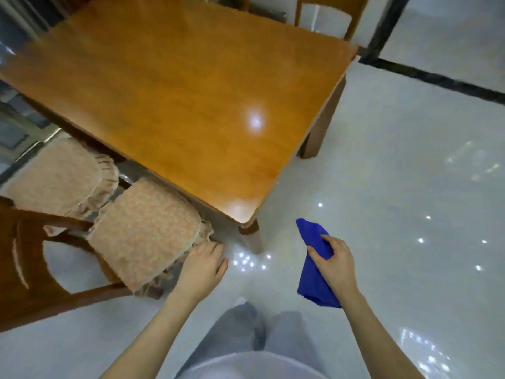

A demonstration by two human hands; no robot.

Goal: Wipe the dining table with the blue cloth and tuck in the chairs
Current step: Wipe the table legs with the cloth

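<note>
The desk [175,105] hides most of the far chair [325,15]. Left hand [202,266] fingers curl under the near chair [136,231] cushion, tips hidden; right hand [334,262] fingers pinch the blue cloth [314,280] beside the desk corner.

— Where's your blue cloth [314,272]?

— Bunched in your right grip [334,262], deep blue, one end poking up past your fingers, the other hanging loose below your palm. It's off the tabletop [175,99], which lies ahead and left of that grip, glossy orange-brown wood.

— And the chairs?

— The near chair [49,258] has a dark wood back and a frilled floral cushion. Your left grip [203,265] touches the cushion's corner. A second chair [57,173], with the same cushion, sits beyond it, partly under the tabletop edge.
</note>
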